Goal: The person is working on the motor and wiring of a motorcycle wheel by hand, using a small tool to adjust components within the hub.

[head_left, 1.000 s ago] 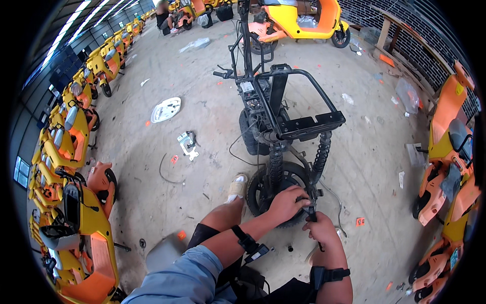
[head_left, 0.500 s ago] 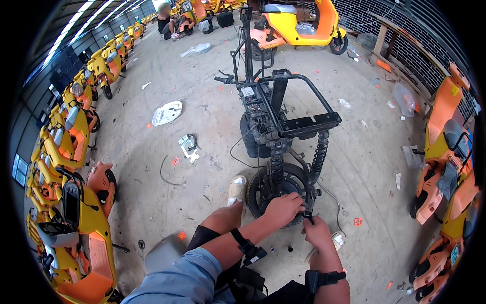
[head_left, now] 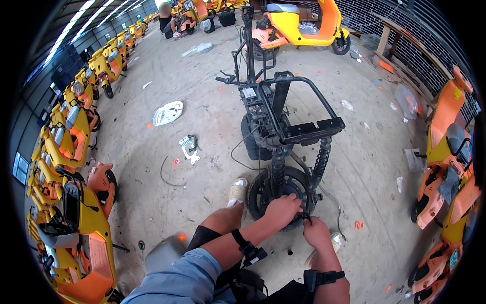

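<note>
Fingers of the left hand [head_left: 284,209] are bent inward beside the hub of a black wheel [head_left: 255,196], low on a stripped scooter frame [head_left: 276,96]; whether they grip anything cannot be told, because the back of the hand hides their tips. The right hand [head_left: 317,233] sits just beside it, at the near side of the wheel, its fingers curled closed around a small dark piece [head_left: 306,216] that is mostly covered, so its exact kind is unclear. The two hands are close together, and both forearms wear black straps, each with a small dark box.

The frame stands upright on the floor [head_left: 212,126] in front of the person, the wheel at its near end. A black coil spring [head_left: 277,175] rises on the left of the wheel and a second spring [head_left: 320,158] on the right, both below a rack [head_left: 314,133]. A thin cable [head_left: 338,207] runs along the floor to the right of the wheel. The person's left shoe [head_left: 238,191] is close to the tyre on its left side.

Farther left on the floor lie a white panel [head_left: 167,113], a metal bracket [head_left: 189,149] and a thin black hose [head_left: 163,175]. A yellow and orange scooter [head_left: 304,38] stands beyond the frame, more scooters line both sides, and another person [head_left: 165,24] sits low in the far background.
</note>
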`<action>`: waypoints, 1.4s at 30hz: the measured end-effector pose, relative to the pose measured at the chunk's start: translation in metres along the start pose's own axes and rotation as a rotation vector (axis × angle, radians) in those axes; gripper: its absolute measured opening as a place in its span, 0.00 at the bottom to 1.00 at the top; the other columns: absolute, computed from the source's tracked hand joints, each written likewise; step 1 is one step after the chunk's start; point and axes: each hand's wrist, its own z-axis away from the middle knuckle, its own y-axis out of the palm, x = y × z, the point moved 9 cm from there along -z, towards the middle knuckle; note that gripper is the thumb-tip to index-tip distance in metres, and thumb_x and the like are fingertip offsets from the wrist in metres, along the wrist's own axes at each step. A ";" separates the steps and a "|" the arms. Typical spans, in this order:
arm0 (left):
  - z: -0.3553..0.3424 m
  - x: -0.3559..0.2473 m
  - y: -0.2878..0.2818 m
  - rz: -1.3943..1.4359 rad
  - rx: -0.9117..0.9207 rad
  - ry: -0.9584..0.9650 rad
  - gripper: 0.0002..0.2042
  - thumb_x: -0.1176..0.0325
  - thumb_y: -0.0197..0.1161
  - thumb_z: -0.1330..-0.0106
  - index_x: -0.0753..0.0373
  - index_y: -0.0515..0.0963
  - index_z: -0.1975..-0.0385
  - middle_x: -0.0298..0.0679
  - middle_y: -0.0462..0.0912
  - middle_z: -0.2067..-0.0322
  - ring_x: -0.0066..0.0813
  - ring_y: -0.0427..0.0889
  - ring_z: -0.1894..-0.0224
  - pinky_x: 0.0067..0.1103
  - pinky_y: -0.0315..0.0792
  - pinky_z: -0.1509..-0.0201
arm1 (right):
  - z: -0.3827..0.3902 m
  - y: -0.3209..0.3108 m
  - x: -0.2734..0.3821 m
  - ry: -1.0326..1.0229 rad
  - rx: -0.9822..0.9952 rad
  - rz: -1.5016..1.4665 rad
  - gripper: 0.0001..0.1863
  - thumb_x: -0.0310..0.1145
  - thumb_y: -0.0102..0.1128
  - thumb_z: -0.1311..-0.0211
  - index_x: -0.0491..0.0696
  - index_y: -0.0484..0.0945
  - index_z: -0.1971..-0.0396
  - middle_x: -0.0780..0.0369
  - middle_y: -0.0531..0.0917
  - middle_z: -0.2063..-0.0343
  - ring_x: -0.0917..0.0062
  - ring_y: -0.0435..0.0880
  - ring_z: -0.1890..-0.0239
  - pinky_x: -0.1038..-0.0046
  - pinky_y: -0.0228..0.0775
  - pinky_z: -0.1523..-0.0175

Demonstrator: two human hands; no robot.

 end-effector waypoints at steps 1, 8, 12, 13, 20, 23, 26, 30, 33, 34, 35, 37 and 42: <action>-0.003 0.002 0.000 0.003 0.001 -0.003 0.09 0.60 0.66 0.37 0.58 0.79 0.70 0.39 0.79 0.67 0.41 0.84 0.63 0.32 0.79 0.63 | -0.001 -0.002 0.003 0.017 0.028 0.006 0.19 0.43 0.51 0.29 0.40 0.80 0.61 0.44 0.85 0.67 0.46 0.84 0.59 0.51 0.74 0.51; -0.032 0.017 0.007 0.063 0.059 -0.054 0.10 0.59 0.65 0.35 0.59 0.79 0.70 0.39 0.80 0.66 0.43 0.85 0.63 0.34 0.78 0.63 | -0.021 -0.025 0.023 -0.026 0.010 0.131 0.18 0.42 0.51 0.29 0.40 0.79 0.61 0.41 0.84 0.65 0.43 0.83 0.57 0.47 0.74 0.50; -0.048 0.022 0.005 0.111 0.063 -0.089 0.12 0.57 0.65 0.35 0.60 0.79 0.70 0.41 0.80 0.66 0.45 0.85 0.63 0.36 0.78 0.61 | -0.036 -0.035 0.029 -0.038 -0.003 0.165 0.18 0.42 0.52 0.30 0.41 0.79 0.62 0.41 0.85 0.66 0.43 0.84 0.59 0.46 0.74 0.52; -0.051 0.023 0.003 0.123 0.057 -0.093 0.12 0.57 0.65 0.35 0.60 0.79 0.70 0.41 0.80 0.66 0.46 0.85 0.63 0.37 0.78 0.61 | -0.039 -0.036 0.029 -0.036 0.000 0.175 0.18 0.42 0.52 0.30 0.41 0.79 0.62 0.42 0.85 0.66 0.43 0.84 0.59 0.46 0.74 0.52; -0.059 0.033 0.006 0.234 0.055 -0.131 0.15 0.54 0.64 0.34 0.60 0.79 0.69 0.43 0.80 0.66 0.49 0.84 0.62 0.39 0.76 0.60 | -0.042 -0.045 0.035 -0.040 -0.009 0.205 0.17 0.42 0.52 0.30 0.41 0.79 0.61 0.42 0.85 0.67 0.43 0.84 0.59 0.46 0.74 0.52; -0.052 0.038 0.010 0.245 0.066 -0.143 0.15 0.53 0.64 0.33 0.60 0.79 0.68 0.43 0.80 0.66 0.49 0.83 0.62 0.39 0.76 0.60 | -0.035 -0.044 0.038 -0.057 -0.014 0.212 0.17 0.42 0.52 0.30 0.41 0.79 0.61 0.42 0.85 0.67 0.43 0.84 0.60 0.46 0.74 0.52; -0.042 0.037 0.012 0.251 0.082 -0.134 0.15 0.52 0.64 0.33 0.60 0.80 0.68 0.42 0.80 0.66 0.49 0.83 0.62 0.39 0.76 0.60 | -0.025 -0.041 0.037 -0.054 -0.011 0.222 0.17 0.41 0.52 0.30 0.41 0.79 0.61 0.42 0.85 0.67 0.44 0.84 0.59 0.46 0.74 0.52; -0.026 0.033 0.014 0.233 0.154 -0.116 0.16 0.51 0.63 0.33 0.60 0.80 0.67 0.42 0.80 0.66 0.48 0.83 0.61 0.39 0.76 0.59 | -0.012 -0.028 0.029 -0.039 0.025 0.202 0.17 0.41 0.53 0.31 0.41 0.79 0.60 0.43 0.85 0.66 0.44 0.84 0.58 0.47 0.74 0.51; -0.013 0.030 0.022 0.216 0.185 -0.102 0.16 0.52 0.63 0.33 0.60 0.79 0.67 0.42 0.80 0.66 0.48 0.83 0.60 0.39 0.76 0.59 | -0.002 -0.019 0.023 -0.025 0.034 0.184 0.16 0.41 0.53 0.31 0.42 0.80 0.60 0.43 0.85 0.65 0.45 0.84 0.57 0.48 0.73 0.50; -0.007 0.029 0.026 0.209 0.195 -0.098 0.15 0.52 0.63 0.33 0.60 0.79 0.67 0.42 0.80 0.66 0.47 0.83 0.60 0.39 0.76 0.59 | 0.002 -0.016 0.020 -0.021 0.039 0.183 0.16 0.41 0.53 0.31 0.42 0.80 0.60 0.43 0.85 0.64 0.45 0.83 0.56 0.48 0.73 0.50; -0.003 0.028 0.028 0.208 0.190 -0.081 0.15 0.52 0.63 0.33 0.60 0.78 0.67 0.42 0.79 0.66 0.47 0.83 0.60 0.39 0.76 0.59 | 0.006 -0.013 0.018 -0.017 0.043 0.182 0.16 0.41 0.53 0.31 0.42 0.80 0.60 0.43 0.85 0.64 0.45 0.83 0.56 0.48 0.73 0.50; 0.004 0.024 0.028 0.206 0.181 -0.043 0.15 0.53 0.64 0.33 0.60 0.78 0.67 0.42 0.79 0.65 0.47 0.82 0.59 0.39 0.76 0.59 | 0.013 -0.011 0.017 0.002 0.051 0.182 0.16 0.41 0.53 0.31 0.43 0.80 0.60 0.44 0.85 0.64 0.45 0.83 0.56 0.48 0.73 0.50; 0.013 0.006 0.024 0.187 0.204 0.030 0.14 0.55 0.64 0.33 0.61 0.77 0.67 0.42 0.78 0.64 0.47 0.83 0.59 0.38 0.77 0.59 | 0.026 -0.011 0.008 0.006 0.055 0.154 0.16 0.41 0.53 0.31 0.43 0.81 0.60 0.45 0.85 0.63 0.45 0.83 0.55 0.48 0.73 0.50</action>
